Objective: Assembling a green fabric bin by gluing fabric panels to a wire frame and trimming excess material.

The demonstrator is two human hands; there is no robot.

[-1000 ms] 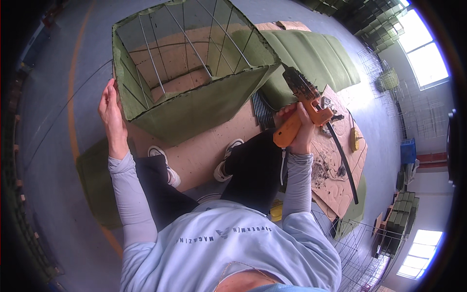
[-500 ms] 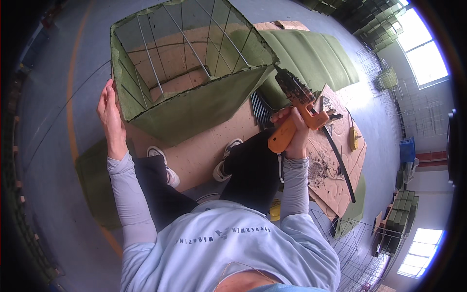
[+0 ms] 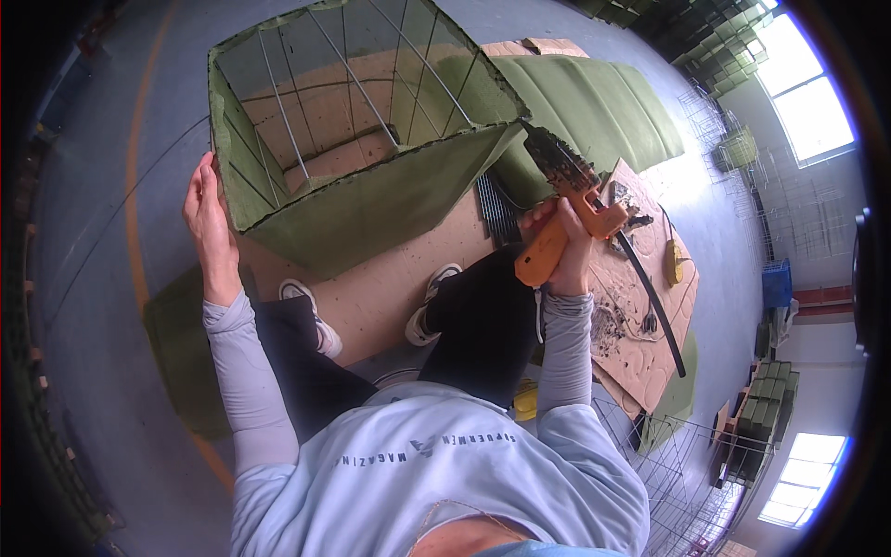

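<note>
In front of me stands a box-shaped wire frame covered in green fabric (image 3: 371, 209), its upper side open and crossed by metal rods. My left hand (image 3: 212, 223) lies with extended fingers against the box's left edge. Wrapped round the handle of an orange glue gun (image 3: 546, 249) is my right hand (image 3: 572, 246). The gun's front end is caked with dark residue and its tip meets the box's right corner. A black glue stick (image 3: 655, 306) trails from the back of the gun.
To the right lies stained cardboard (image 3: 668, 251) bearing a yellow tool (image 3: 673, 264). Green fabric (image 3: 603, 107) is spread beyond the box, with thin dark rods (image 3: 497, 209) beside it. Wire grids (image 3: 687, 473) stand at lower right. Cardboard (image 3: 362, 306) lies under my feet.
The glue gun has shifted slightly, and its trailing black stick has swung a little to the right. The box has moved very slightly left; my left hand stays on its edge.
</note>
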